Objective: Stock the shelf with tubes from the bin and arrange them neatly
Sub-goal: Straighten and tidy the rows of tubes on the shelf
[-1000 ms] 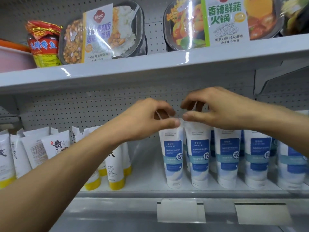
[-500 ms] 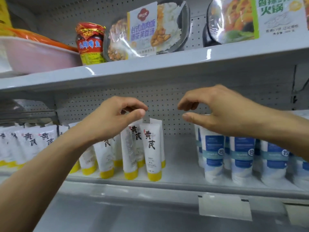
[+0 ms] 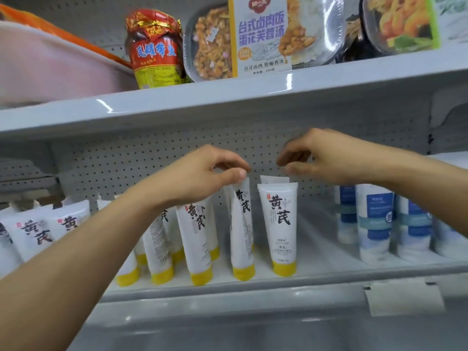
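The shelf (image 3: 329, 277) is lined with upright yellow-capped tubes (image 3: 195, 239). One tube (image 3: 241, 224) near the row's right end is pinched at its top by the left hand (image 3: 200, 178). The right hand (image 3: 321, 158), curled and blurred, is held above the end tube (image 3: 279, 224); contact cannot be told.

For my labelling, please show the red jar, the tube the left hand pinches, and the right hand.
Red jar (image 3: 155, 53), head view, red label.
Pinched tube (image 3: 242, 231), head view, white body.
Right hand (image 3: 329, 158), head view, back.
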Demonstrator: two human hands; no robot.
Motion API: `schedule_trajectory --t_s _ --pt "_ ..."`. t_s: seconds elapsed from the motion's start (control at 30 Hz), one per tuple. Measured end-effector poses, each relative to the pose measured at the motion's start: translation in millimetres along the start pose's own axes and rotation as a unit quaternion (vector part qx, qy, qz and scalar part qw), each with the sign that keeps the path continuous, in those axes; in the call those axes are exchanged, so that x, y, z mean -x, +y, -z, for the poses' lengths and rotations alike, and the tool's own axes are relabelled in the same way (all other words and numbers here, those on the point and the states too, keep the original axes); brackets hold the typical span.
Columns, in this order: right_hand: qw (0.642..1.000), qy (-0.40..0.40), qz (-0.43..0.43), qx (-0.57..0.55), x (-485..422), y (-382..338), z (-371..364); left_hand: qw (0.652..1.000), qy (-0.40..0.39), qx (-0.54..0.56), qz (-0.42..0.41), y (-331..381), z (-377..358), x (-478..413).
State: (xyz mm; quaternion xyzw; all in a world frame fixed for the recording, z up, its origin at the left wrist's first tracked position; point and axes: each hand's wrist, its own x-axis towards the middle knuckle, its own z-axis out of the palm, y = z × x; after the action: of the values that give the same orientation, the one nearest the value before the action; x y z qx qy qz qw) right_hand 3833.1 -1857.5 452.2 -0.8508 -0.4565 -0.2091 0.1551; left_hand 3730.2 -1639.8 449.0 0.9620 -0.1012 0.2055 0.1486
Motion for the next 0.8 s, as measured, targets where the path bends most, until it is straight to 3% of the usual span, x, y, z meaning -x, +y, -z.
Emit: schedule_trajectory --t_s 0.23,0.5,0.8 --pt "0.995 -0.082 -0.046 -0.013 -23.3 0.7 -0.6 0.998 -0.015 -0.041 0.044 -18.8 11.3 -28.3" --pt "0.977 -0.204 -0.064 -0.01 -54.3 -7.4 -13.5 0.977 -0.158 -0.115 0.084 -22.7 -4.3 -64.3" --pt "0.978 -0.2 -0.024 -0.052 -58.1 3.8 -20.4 0.983 -0.161 -0.083 0.036 -25.5 -9.3 -72.1"
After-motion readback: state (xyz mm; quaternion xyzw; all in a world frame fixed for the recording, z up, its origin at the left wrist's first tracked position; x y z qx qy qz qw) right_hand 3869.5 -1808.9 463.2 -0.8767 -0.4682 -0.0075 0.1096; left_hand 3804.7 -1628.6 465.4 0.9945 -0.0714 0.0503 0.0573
